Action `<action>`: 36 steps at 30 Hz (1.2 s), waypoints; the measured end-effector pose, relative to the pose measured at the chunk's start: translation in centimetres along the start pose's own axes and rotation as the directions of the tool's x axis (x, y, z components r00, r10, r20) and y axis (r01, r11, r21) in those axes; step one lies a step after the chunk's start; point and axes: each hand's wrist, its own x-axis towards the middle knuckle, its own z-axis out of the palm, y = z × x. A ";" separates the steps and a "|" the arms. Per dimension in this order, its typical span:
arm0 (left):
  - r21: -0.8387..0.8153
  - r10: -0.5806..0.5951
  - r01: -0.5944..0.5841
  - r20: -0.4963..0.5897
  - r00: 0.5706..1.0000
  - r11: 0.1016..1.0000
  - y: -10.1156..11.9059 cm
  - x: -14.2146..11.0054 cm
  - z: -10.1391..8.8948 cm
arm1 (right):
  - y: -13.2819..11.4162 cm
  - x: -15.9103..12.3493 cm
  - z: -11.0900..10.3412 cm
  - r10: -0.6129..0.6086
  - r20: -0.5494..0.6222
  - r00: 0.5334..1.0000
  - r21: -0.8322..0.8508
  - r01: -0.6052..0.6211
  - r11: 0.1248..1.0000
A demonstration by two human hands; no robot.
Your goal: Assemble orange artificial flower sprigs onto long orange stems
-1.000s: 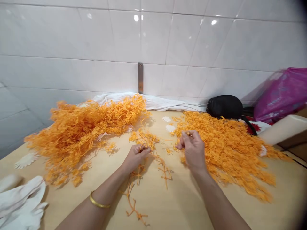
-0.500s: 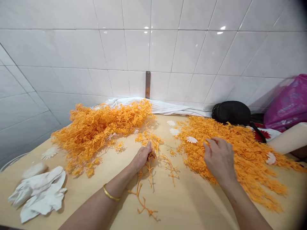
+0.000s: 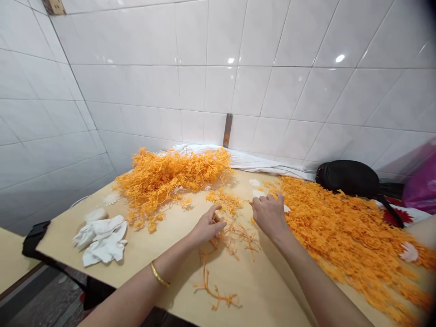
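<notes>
My left hand (image 3: 208, 225) rests on the wooden table (image 3: 170, 254), its fingers pinched round the stem of an orange plastic sprig (image 3: 223, 236) that trails toward me. My right hand (image 3: 269, 213) hovers just to its right, fingers curled, at the near edge of a wide heap of small orange pieces (image 3: 340, 227); what it holds, if anything, is hidden. A loose orange cluster (image 3: 226, 200) lies just beyond both hands. A big tangled pile of orange sprigs (image 3: 166, 177) sits at the back left.
Crumpled white gloves (image 3: 100, 236) lie near the table's left edge. White paper flowers (image 3: 111, 198) are scattered about. A black bag (image 3: 350, 179) and a pink plastic bag (image 3: 422, 186) stand at the back right. White cloth (image 3: 259, 161) lines the tiled wall.
My right hand has swung left from the orange heap back beside my left hand. The camera has tilted up and turned left, showing more of the wall and the table's left edge.
</notes>
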 end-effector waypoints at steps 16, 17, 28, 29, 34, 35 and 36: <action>0.025 -0.114 0.112 0.068 0.991 0.993 0.0 -1.2 2.4 | -7.8 -9.9 -1.4 -0.143 0.038 0.989 0.471 0.108 0.875; 0.006 -0.081 0.081 0.042 0.996 0.997 -0.1 -1.5 2.2 | -7.4 -10.2 -1.6 -0.128 0.030 0.991 0.499 0.096 0.861; -0.484 -0.015 -0.199 -0.402 0.916 0.852 2.3 -2.4 -0.2 | -4.2 -15.3 -1.6 0.124 0.022 0.992 0.731 -0.101 0.675; -0.522 -0.035 -0.204 -0.411 0.911 0.828 2.6 -2.1 -0.2 | -4.4 -15.5 -1.5 0.122 0.053 0.991 0.752 -0.120 0.648; -0.623 -0.139 -0.186 -0.435 0.890 0.760 2.8 -2.0 -0.2 | -5.1 -16.0 -1.2 0.082 0.104 0.991 0.815 -0.132 0.564; -0.642 -0.155 -0.186 -0.436 0.887 0.744 2.6 -2.3 -0.1 | -5.1 -16.1 -1.4 0.071 0.102 0.992 0.825 -0.124 0.552; -0.661 -0.165 -0.189 -0.435 0.885 0.726 2.5 -2.5 0.1 | -5.0 -16.1 -1.8 0.053 0.100 0.994 0.836 -0.112 0.537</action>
